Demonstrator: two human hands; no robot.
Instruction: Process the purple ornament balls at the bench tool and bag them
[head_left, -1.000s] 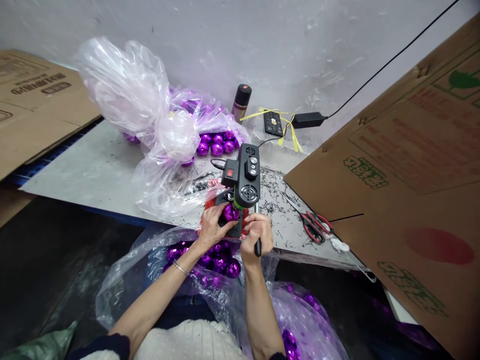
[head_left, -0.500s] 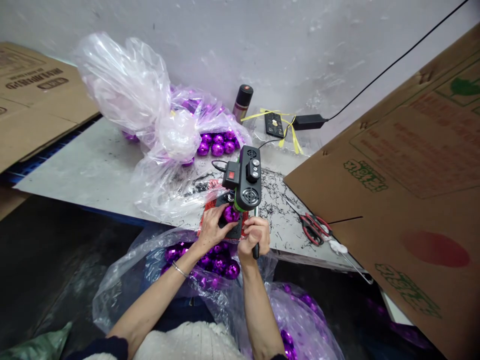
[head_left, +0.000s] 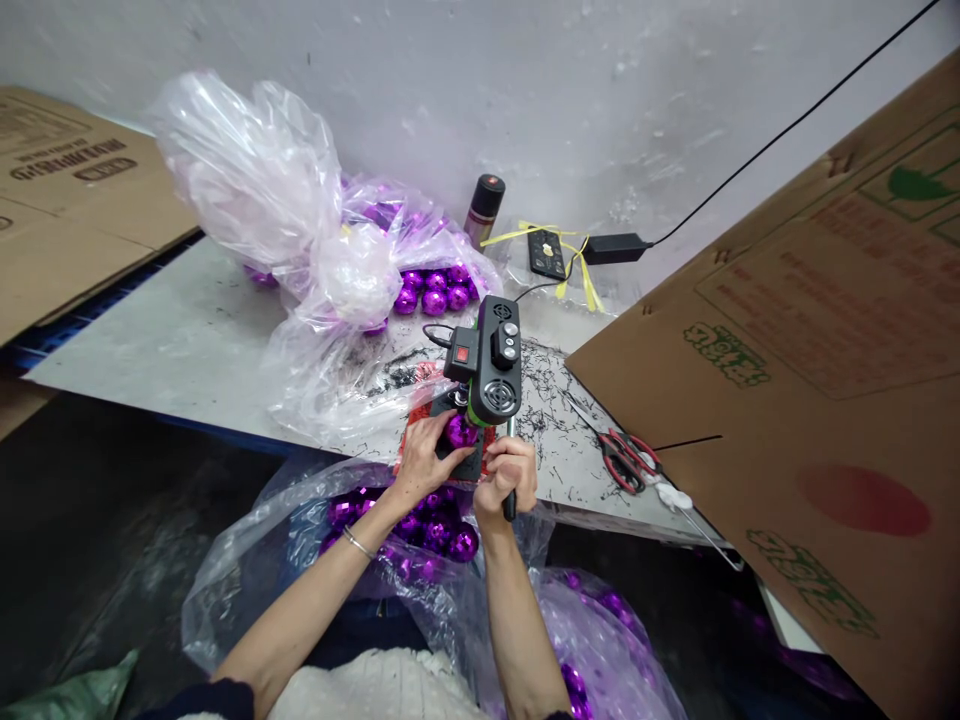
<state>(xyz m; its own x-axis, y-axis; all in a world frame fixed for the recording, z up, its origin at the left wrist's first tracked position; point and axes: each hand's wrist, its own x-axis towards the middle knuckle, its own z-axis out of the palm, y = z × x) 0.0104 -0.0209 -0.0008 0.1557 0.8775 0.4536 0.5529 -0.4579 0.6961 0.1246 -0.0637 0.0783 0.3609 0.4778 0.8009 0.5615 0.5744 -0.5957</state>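
My left hand (head_left: 426, 458) grips a shiny purple ball ornament (head_left: 460, 430) between thumb and fingers, under the front end of a small black bench drill press (head_left: 499, 355). The drill's lower tip is hidden behind its housing and the ball. At the machine's right, my right hand (head_left: 507, 475) is closed round its lever handle (head_left: 511, 503). A dark base plate (head_left: 471, 465) lies beneath the ball on a red mat (head_left: 406, 446). Just below the table edge, an open clear bag holds several more purple balls (head_left: 439, 532).
A large clear plastic bag (head_left: 255, 180) of purple balls stands at the back left. Red-handled scissors (head_left: 628, 462) lie near a big cardboard box (head_left: 787, 370) on the right. A spray can (head_left: 484, 208), a phone (head_left: 546, 253) and a power adapter (head_left: 616, 248) are by the wall. Black shavings litter the table.
The view has shifted very slightly. Both hands keep their places, the left on the ball and the right on the lever.
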